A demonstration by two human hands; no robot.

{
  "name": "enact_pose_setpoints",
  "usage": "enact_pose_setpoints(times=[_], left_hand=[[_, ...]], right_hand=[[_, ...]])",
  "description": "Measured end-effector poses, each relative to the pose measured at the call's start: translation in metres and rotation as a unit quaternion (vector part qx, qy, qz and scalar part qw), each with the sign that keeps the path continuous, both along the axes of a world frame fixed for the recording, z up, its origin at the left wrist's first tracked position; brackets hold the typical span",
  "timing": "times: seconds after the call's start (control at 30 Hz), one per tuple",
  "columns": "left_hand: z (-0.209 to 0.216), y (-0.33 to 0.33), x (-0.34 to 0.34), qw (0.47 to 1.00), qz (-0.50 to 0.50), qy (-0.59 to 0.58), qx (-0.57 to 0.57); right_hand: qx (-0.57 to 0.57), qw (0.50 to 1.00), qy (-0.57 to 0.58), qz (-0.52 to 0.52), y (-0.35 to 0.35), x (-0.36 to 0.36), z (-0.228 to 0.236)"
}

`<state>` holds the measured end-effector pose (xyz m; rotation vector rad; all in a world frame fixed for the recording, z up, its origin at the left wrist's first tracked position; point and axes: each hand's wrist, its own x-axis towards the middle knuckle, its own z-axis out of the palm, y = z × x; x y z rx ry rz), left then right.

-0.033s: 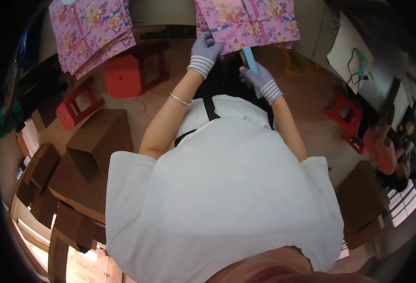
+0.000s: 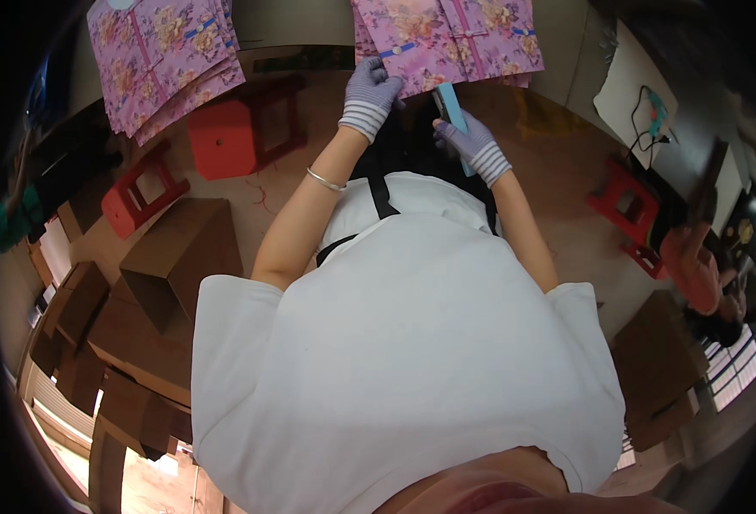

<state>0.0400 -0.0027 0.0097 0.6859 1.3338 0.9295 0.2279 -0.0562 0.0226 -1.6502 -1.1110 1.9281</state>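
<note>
Floral stack point(image 2: 451, 43): pinkish-purple, printed with cream-gold blooms. Magenta strip runs down the top piece, with a small knot-like trim across it; short blue bands near both sides, left one bearing a small round ornament. Lies at the table's near edge, slightly askew; layers below peek out unevenly at left and lower right. Far end cut off by the view. Left hand point(image 2: 371, 92) at its near left corner.

Tool point(image 2: 451, 107): long, narrow, light blue, dark along one side. Held slanting in right hand point(image 2: 474, 144), tip beside the stack's near edge; contact unclear.
</note>
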Motion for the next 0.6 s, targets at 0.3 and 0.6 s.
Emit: enact_pose_setpoints(times=[0.3, 0.6], left_hand=[[0.004, -0.001, -0.001, 1.0, 0.007, 0.012, 0.004], [0.006, 0.0, 0.002, 0.999, -0.002, 0.04, 0.011]], right_hand=[[0.016, 1.0, -0.016, 0.004, 0.005, -0.007, -0.001], [0.015, 0.994, -0.097, 0.044, 0.022, -0.028, 0.0]])
